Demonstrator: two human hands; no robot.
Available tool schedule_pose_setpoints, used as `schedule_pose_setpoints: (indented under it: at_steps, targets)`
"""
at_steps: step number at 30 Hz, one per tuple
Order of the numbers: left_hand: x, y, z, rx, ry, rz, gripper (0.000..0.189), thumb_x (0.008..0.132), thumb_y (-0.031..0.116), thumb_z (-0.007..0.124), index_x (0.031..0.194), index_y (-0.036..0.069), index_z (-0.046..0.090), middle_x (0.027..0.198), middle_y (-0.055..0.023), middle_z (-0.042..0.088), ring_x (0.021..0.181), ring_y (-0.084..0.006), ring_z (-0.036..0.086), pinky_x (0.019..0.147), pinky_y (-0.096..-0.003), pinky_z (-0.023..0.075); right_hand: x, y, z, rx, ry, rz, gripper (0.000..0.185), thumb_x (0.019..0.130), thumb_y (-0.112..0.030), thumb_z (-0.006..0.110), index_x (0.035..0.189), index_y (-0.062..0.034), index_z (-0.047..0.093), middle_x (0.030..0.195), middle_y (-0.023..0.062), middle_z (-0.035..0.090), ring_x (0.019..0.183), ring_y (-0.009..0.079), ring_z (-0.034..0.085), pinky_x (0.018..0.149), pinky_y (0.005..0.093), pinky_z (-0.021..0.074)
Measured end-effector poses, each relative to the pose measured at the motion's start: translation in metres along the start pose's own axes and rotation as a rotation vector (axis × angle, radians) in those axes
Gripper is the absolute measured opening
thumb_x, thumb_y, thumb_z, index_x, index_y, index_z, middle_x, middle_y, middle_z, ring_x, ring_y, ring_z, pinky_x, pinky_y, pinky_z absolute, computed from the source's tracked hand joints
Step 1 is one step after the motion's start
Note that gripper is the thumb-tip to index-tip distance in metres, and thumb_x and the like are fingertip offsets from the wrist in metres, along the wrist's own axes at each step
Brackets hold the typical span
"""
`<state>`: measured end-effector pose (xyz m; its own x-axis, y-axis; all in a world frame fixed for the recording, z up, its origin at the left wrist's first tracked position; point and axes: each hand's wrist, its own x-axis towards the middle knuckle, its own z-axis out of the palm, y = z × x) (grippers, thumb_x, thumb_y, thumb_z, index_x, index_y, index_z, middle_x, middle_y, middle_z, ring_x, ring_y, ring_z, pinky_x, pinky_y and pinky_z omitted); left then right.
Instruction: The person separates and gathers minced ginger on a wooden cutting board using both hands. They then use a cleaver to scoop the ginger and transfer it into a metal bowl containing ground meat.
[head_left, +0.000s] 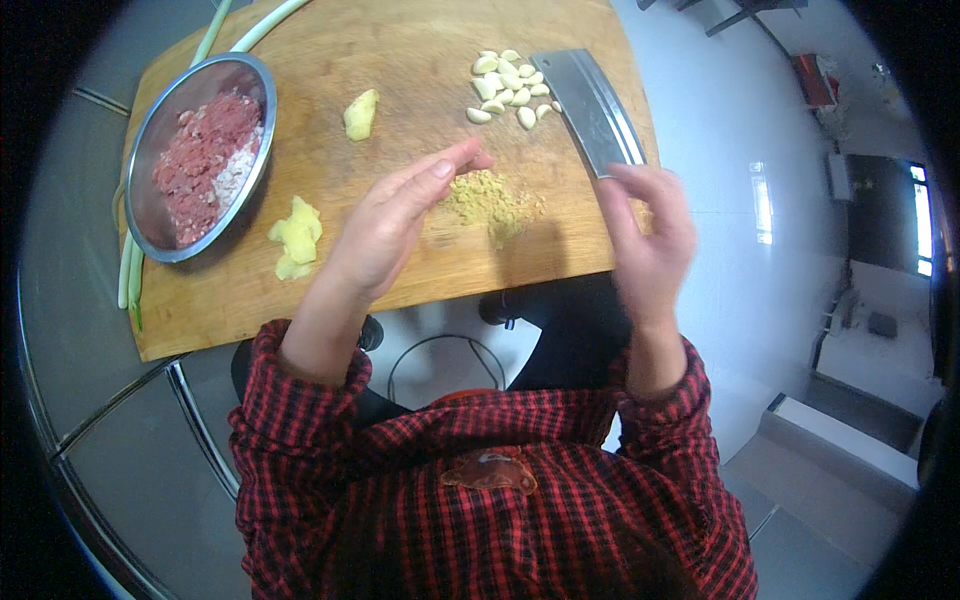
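Observation:
My left hand is held over the wooden cutting board, fingers extended and nothing seen in it. Its fingertips are beside a pile of minced, pale yellow food, probably ginger. My right hand, blurred, has its fingers at the near end of a metal cleaver; the handle cannot be made out, so a grip is unclear. The blade lies flat beside peeled garlic cloves. One peeled yellow piece lies farther left, and flattened yellow pieces lie left of my left wrist.
A metal bowl of raw minced meat with white powder sits tilted in view at the board's left. Long green-white stalks, probably scallions, run beneath and behind it. The board's near edge is just in front of my body.

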<state>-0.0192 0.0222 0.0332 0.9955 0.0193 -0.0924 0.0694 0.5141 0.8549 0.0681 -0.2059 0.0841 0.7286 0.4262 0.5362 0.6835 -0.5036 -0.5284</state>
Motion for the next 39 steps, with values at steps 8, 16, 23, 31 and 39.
schedule_pose_setpoints:
  at_steps: [8,16,23,31,39]
  targets:
    - [-0.009,0.006,0.0,0.011,-0.029,0.031,0.05,0.102,0.03,0.044,0.139,-0.003,0.047,0.14,-0.0121,0.051,0.133,-0.0196,0.042,0.109,-0.0334,0.0282,0.01,-0.045,0.066,0.025,-0.071,-0.077,0.027,0.076,-0.001,0.077,0.101,-0.0002,0.066,0.093,0.0098,0.061,0.067,0.0129,0.061,0.063,0.025,0.0483]
    - [-0.011,0.009,0.005,-0.013,-0.008,0.041,0.05,0.102,0.028,0.046,0.137,-0.007,0.047,0.14,-0.0173,0.05,0.133,-0.0216,0.043,0.112,-0.0313,0.0297,0.007,-0.045,0.074,0.053,-0.07,-0.092,0.02,0.078,-0.001,0.075,0.095,-0.0016,0.066,0.088,0.0098,0.061,0.064,0.0166,0.059,0.057,0.0284,0.0476]
    - [-0.009,0.008,0.006,0.019,-0.032,0.031,0.049,0.102,0.029,0.046,0.136,-0.006,0.048,0.139,-0.0151,0.052,0.132,-0.0211,0.044,0.112,-0.0314,0.0286,0.007,-0.039,0.075,0.163,-0.035,-0.082,0.015,0.079,0.002,0.071,0.092,-0.001,0.064,0.084,0.0097,0.059,0.063,0.0177,0.058,0.056,0.0288,0.0471]
    - [-0.006,0.002,0.001,-0.054,-0.042,0.048,0.051,0.102,0.031,0.046,0.137,-0.004,0.048,0.133,-0.0134,0.057,0.131,-0.0206,0.043,0.112,-0.0348,0.0254,0.003,-0.035,0.066,0.131,-0.051,-0.031,0.011,0.081,0.004,0.071,0.091,0.0013,0.066,0.086,0.0094,0.063,0.071,0.0151,0.062,0.064,0.0248,0.0492]
    - [-0.005,0.001,-0.001,-0.207,-0.06,-0.016,0.053,0.102,0.035,0.043,0.139,-0.003,0.046,0.13,-0.0108,0.058,0.128,-0.0175,0.044,0.107,-0.0309,0.0264,-0.002,-0.029,0.074,0.002,-0.043,-0.172,0.016,0.08,0.004,0.072,0.095,0.0017,0.065,0.086,0.0091,0.062,0.069,0.0151,0.059,0.063,0.024,0.0483]
